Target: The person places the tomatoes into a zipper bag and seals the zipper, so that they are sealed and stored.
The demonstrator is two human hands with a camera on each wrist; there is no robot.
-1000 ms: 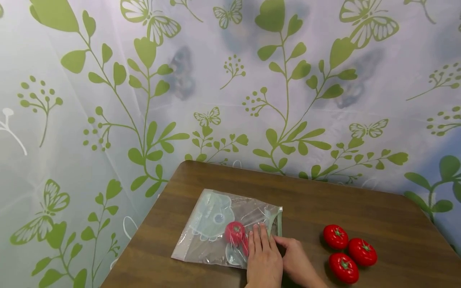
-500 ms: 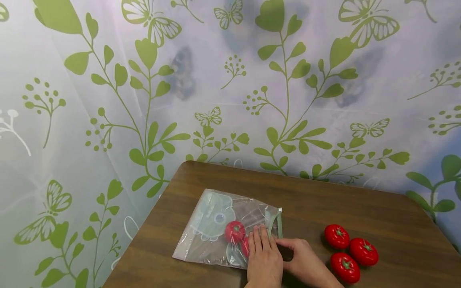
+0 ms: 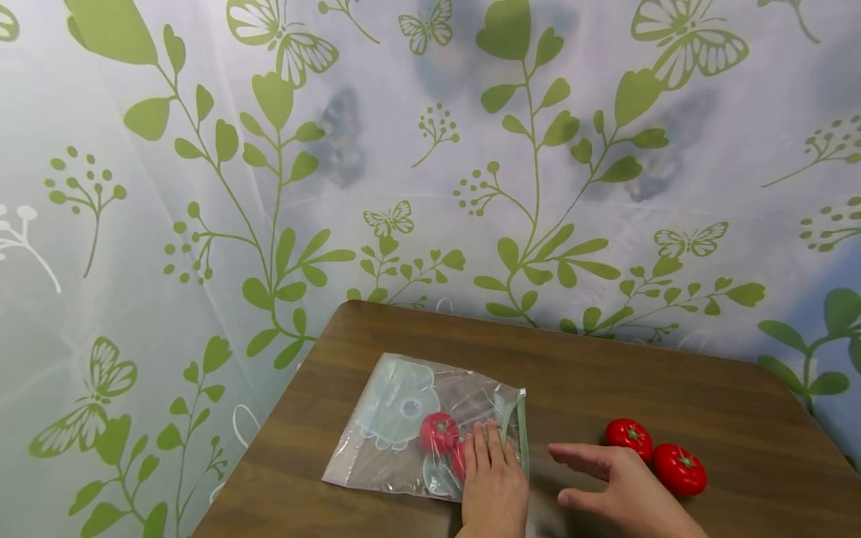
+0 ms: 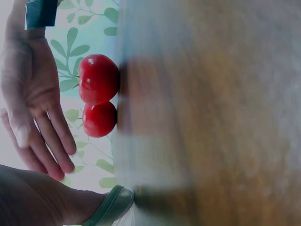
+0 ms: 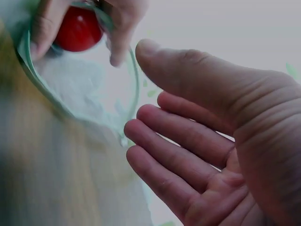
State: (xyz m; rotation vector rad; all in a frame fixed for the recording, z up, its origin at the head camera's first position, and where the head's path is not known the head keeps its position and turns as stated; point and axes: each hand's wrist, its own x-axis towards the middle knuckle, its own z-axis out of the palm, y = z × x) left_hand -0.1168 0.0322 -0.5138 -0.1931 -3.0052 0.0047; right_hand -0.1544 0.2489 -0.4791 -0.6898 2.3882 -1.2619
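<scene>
A clear zip bag point(image 3: 397, 471) with a pale green print and green zip edge lies on the table. Inside it show a red tomato point(image 3: 439, 432) and part of another point(image 3: 458, 461). My left hand point(image 3: 494, 478) holds the bag at its mouth, fingers lying over the top. The green zip strip point(image 4: 110, 205) crosses the left thumb, and the mouth gapes in the right wrist view. My right hand point(image 3: 625, 489) hovers right of the bag, palm inward, thumb and fingers apart, holding nothing. Beside it sit glossy red tomatoes point(image 3: 679, 469) point(image 3: 628, 437), partly covered by this hand.
The brown wooden table point(image 3: 572, 373) has rounded far corners. Behind it hangs a pale curtain point(image 3: 430, 246) printed with green leaves and butterflies.
My right hand has left the bag's mouth and moved right, towards the loose tomatoes, where it now hides the nearest one. The left hand stays on the bag.
</scene>
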